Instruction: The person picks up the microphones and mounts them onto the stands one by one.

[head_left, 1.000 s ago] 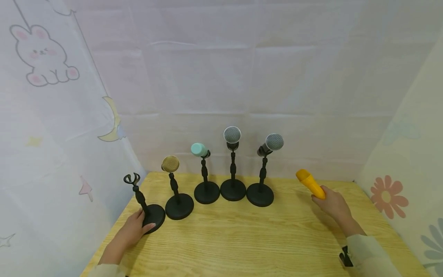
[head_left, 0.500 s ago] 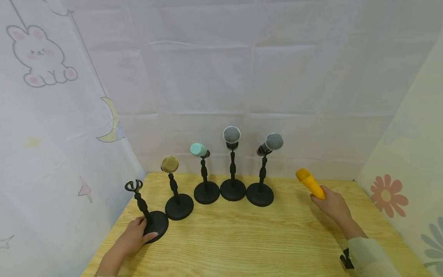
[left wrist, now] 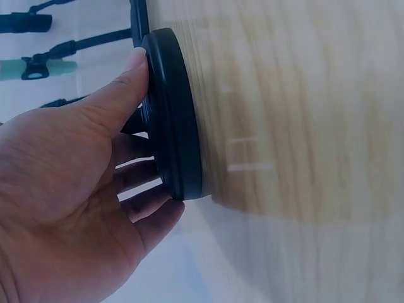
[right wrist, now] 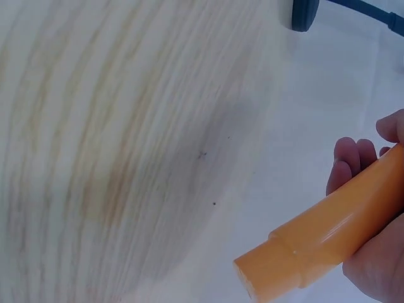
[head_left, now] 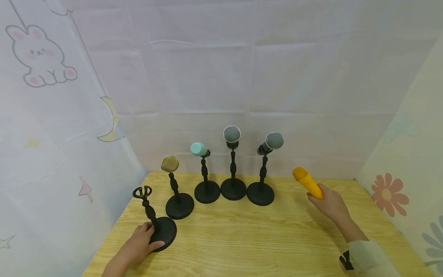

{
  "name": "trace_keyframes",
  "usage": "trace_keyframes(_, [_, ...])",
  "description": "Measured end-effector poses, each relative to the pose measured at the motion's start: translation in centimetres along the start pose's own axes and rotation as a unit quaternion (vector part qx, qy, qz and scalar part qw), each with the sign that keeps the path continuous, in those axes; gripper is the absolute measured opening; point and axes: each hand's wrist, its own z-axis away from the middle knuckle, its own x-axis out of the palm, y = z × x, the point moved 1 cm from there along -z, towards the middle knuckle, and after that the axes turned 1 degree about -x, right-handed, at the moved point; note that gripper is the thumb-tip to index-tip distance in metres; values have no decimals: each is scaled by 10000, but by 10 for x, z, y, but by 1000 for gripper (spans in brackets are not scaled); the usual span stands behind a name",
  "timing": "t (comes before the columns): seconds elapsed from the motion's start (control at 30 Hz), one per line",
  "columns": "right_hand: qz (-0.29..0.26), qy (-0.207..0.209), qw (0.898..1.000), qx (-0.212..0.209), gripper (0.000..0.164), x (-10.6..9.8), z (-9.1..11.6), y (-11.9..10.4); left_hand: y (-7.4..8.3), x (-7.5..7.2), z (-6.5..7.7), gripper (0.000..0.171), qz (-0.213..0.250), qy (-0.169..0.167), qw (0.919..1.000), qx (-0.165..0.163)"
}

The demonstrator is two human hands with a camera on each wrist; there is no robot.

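Observation:
On the table's left side, my left hand point(head_left: 138, 243) grips the round base of a black desktop microphone stand point(head_left: 167, 231), whose forked clip at the top holds nothing. Close up in the left wrist view, the thumb lies on the upper face of the base point(left wrist: 175, 120) and the fingers reach round its edge. My right hand point(head_left: 331, 207) holds an orange microphone point(head_left: 308, 184) by its lower part above the right of the table, head tilted up and to the left. The right wrist view shows fingers wrapped round the orange microphone body point(right wrist: 341, 221).
Along the back stand more stands bearing microphones: a gold-headed one point(head_left: 170, 164), a mint one point(head_left: 199, 149) and two silver-headed ones point(head_left: 232, 134). A small black object point(head_left: 345, 261) lies partly behind the right sleeve point(head_left: 370, 256). Printed cloth walls point(head_left: 221, 77) enclose the wooden table point(head_left: 242, 242).
My left hand has drawn the stand toward me and to the right, away from the table's left edge. The right hand with the orange microphone has shifted slightly left.

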Motion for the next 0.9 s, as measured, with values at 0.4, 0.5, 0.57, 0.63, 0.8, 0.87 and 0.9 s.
trace_keyframes(0.4, [-178,189,9996,-140,29,-4,6,-21,20,11,9,76,-95,124,9994,301])
trace_keyframes(0.5, [-228,199,9995,-101,29,-4,6,-25,26,14,9,76,-147,124,9991,378])
trace_keyframes(0.57, [-253,192,9995,-84,29,-4,7,-27,29,15,10,77,-163,107,9988,444])
trace_keyframes(0.63, [-292,184,9994,-95,29,-3,7,-28,33,17,10,77,-163,93,9986,497])
trace_keyframes(0.8, [-251,272,9991,-207,27,-2,8,-31,41,21,12,77,-314,99,9976,614])
trace_keyframes(0.87, [-250,303,9989,-237,27,-2,8,-33,44,22,12,77,-365,134,9972,640])
trace_keyframes(0.9, [-276,296,9989,-233,27,-2,8,-34,46,23,12,76,-374,162,9971,644])
